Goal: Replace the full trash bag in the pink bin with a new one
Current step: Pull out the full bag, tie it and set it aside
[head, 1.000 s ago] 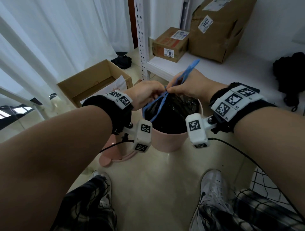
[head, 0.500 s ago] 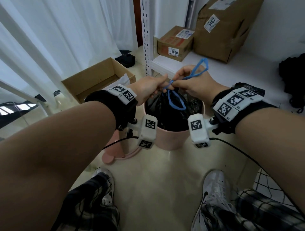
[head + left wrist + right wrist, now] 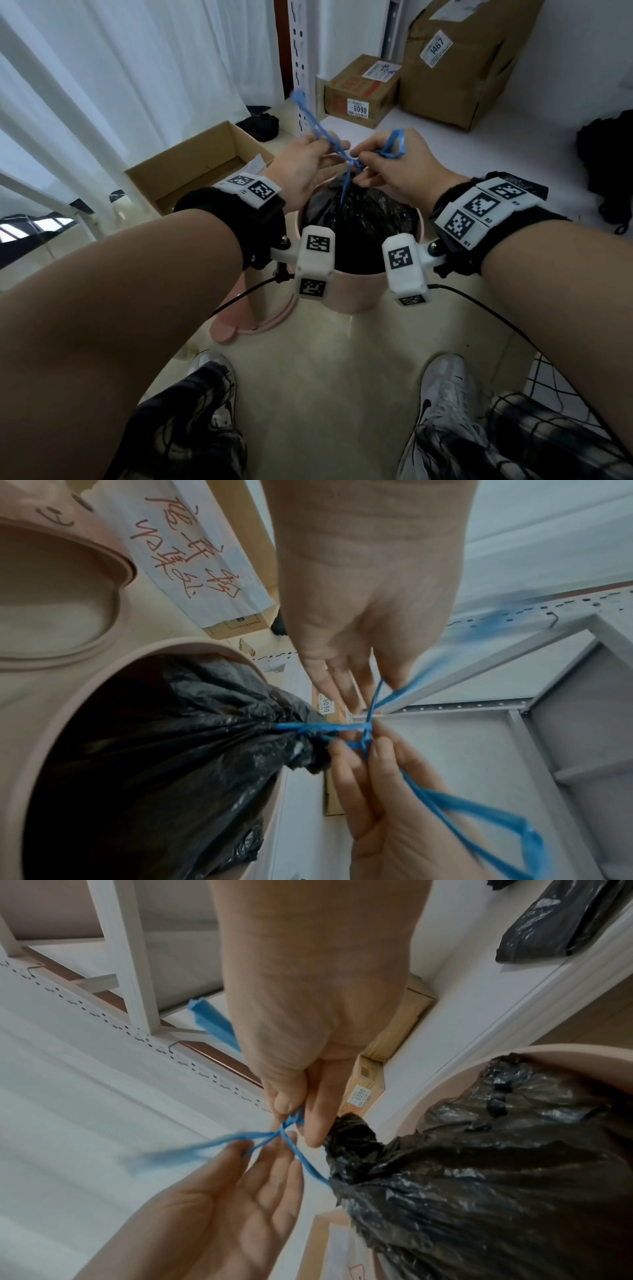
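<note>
The pink bin (image 3: pixel 356 298) stands on the floor between my feet, with the full black trash bag (image 3: pixel 363 219) inside it. The bag's neck (image 3: pixel 298 731) is gathered tight by a blue drawstring (image 3: pixel 347 164), whose two loops cross just above it. My left hand (image 3: pixel 330 147) pinches one loop near its fingertips (image 3: pixel 346 696), and that loop runs up and to the left. My right hand (image 3: pixel 363 164) pinches the other loop at the crossing between thumb and forefinger (image 3: pixel 291 1110). That loop curls over its knuckles.
The bin's pink lid (image 3: pixel 233 329) lies on the floor to the left. An open cardboard box (image 3: pixel 191 171) sits beyond it. A white shelf (image 3: pixel 445 144) behind the bin carries two cartons. A wire basket (image 3: pixel 555 387) stands at the lower right.
Both hands have lifted above the bin. The left hand now holds a loop pulled up to the left, and the two strands are crossed between the hands.
</note>
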Demonstrator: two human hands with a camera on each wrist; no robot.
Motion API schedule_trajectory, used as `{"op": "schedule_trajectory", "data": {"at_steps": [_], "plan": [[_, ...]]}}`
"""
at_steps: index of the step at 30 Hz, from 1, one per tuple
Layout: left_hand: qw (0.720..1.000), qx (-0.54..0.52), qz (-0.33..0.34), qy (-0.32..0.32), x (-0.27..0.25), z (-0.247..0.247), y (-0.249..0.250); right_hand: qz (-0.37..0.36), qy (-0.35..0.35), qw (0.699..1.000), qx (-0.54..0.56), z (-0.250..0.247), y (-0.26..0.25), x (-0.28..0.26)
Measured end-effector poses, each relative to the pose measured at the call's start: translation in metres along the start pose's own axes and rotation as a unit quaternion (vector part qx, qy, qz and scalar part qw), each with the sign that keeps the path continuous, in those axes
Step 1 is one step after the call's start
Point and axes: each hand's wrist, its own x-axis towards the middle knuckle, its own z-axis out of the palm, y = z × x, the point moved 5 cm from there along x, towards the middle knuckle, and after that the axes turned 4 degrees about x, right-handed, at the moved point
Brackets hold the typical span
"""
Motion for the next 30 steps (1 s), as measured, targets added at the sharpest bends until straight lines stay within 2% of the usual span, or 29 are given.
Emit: {"op": "schedule_trajectory", "data": {"at_steps": [4, 6, 8, 11, 15, 17, 18, 20, 21, 23, 24, 26, 28, 30], "plan": [[0.992, -0.115, -0.029, 0.043, 0.0, -0.006, 0.003, -0.001, 0.028, 0.999, -0.04, -0.014, 0.003, -0.001], [0.99, -0.126, -0.03, 0.061, 0.0, -0.007, 0.005, -0.007, 0.031, 0.998, -0.061, -0.015, 0.002, -0.001], [0.992, -0.101, -0.035, 0.065, 0.0, -0.008, 0.004, 0.0, 0.04, 0.996, -0.083, -0.015, 0.002, 0.001], [0.998, 0.008, -0.023, 0.054, 0.002, -0.015, 0.004, 0.004, 0.031, 0.969, -0.243, -0.018, 0.004, 0.005], [0.989, 0.12, -0.042, 0.07, 0.005, -0.036, -0.001, 0.093, 0.026, 0.91, -0.403, -0.028, 0.015, -0.007], [0.989, 0.121, -0.065, 0.053, 0.006, -0.041, -0.007, 0.126, 0.056, 0.908, -0.395, -0.036, 0.025, -0.005], [0.989, 0.116, -0.078, 0.039, 0.004, -0.04, -0.008, 0.143, 0.077, 0.933, -0.322, -0.036, 0.028, -0.004], [0.988, 0.126, -0.092, -0.013, -0.001, -0.034, -0.008, 0.169, 0.112, 0.975, -0.087, -0.03, 0.03, -0.003], [0.983, 0.153, -0.094, -0.039, -0.004, -0.032, -0.008, 0.173, 0.133, 0.976, 0.023, -0.026, 0.031, 0.0], [0.97, 0.217, -0.084, -0.067, -0.01, -0.025, -0.006, 0.174, 0.143, 0.96, 0.169, -0.014, 0.023, 0.0], [0.969, 0.232, -0.067, -0.058, -0.01, -0.023, -0.004, 0.173, 0.141, 0.95, 0.216, -0.007, 0.019, 0.001], [0.975, 0.22, -0.035, 0.002, -0.005, -0.026, 0.001, 0.16, 0.132, 0.934, 0.293, 0.004, 0.011, 0.002], [0.992, 0.109, -0.02, 0.067, 0.005, -0.032, 0.003, 0.143, 0.128, 0.918, 0.348, 0.01, 0.005, 0.004], [0.995, -0.01, -0.029, 0.095, 0.01, -0.037, 0.005, 0.135, 0.134, 0.916, 0.353, 0.012, 0.002, 0.003]]}}
